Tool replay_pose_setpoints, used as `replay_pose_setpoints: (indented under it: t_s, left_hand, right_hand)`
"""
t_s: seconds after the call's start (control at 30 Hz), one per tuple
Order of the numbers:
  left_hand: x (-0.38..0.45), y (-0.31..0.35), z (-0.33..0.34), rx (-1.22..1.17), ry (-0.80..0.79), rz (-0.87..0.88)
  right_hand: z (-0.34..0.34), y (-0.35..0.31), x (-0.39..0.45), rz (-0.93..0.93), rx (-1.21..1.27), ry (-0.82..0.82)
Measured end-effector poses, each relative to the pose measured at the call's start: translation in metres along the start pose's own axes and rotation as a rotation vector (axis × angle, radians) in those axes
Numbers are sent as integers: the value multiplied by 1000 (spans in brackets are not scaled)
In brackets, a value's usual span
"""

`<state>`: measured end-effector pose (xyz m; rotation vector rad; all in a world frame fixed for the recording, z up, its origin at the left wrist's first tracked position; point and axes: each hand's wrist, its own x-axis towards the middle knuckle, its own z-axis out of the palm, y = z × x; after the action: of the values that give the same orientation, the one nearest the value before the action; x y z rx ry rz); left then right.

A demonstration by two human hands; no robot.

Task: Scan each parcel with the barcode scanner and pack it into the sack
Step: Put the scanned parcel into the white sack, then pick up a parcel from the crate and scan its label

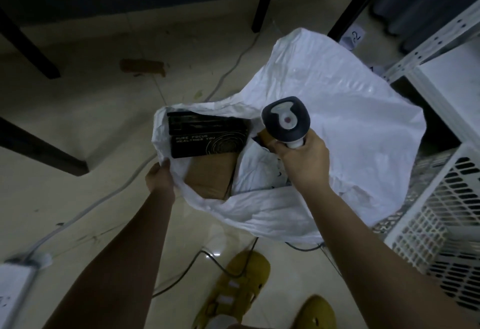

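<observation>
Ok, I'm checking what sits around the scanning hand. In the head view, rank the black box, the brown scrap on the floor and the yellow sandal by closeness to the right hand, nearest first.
1. Black box: inside the sack, just left of the right hand.
2. Yellow sandal: on the floor, below the hand.
3. Brown scrap: on the floor, far upper left.

The sack (337, 110) is lying on the floor (91, 126), its mouth facing left. Inside it, 1 box (207, 135) is resting on a cardboard parcel (210, 175), with a bagged parcel (257, 170) lying to their right. A crate (441, 219) is sitting right of the sack.
</observation>
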<state>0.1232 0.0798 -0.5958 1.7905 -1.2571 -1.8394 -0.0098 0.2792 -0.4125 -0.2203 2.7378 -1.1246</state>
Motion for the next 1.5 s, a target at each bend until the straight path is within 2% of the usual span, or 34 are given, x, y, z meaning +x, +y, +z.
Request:
replay_pose_setpoints:
  t_s: [0.17, 0.33, 0.53, 0.63, 0.8, 0.93, 1.03, 1.13, 1.3, 1.4, 1.5]
  left_hand:
    - [-37, 45, -7, -321, -393, 232]
    - [-105, 125, 4, -346, -604, 302]
    - [-214, 206, 40, -313, -700, 402]
    - [-282, 261, 63, -344, -813, 492]
    - [-370, 348, 91, -319, -881, 695]
    - [-381, 336, 82, 10, -701, 815]
    - [-368, 300, 62, 220, -539, 765]
    - [-358, 274, 44, 249, -433, 709]
    - [-360, 249, 23, 264, -381, 721]
    - [-374, 243, 19, 293, -281, 802]
    - [-401, 235, 18, 394, -168, 963]
  right_hand:
    - [-19, -16, -12, 3, 4, 49]
    - [-67, -45, -21, -3, 76, 177]
    - [-149, -92, -25, 15, 196, 324]
    - [-204, -124, -21, -29, 283, 383]
    - [-316, -165, -20, -90, 432, 634]
    - [-356, -127, -34, 14, 434, 692]
    - [-356, -87, -53, 123, 393, 660]
    - [-352, -60, -74, 200, 429, 641]
    - [-352, -33, -95, 214, 423, 604]
    - [-357, -30, -106, 204, 417, 600]
    - [-362, -29, -121, 200, 438, 598]
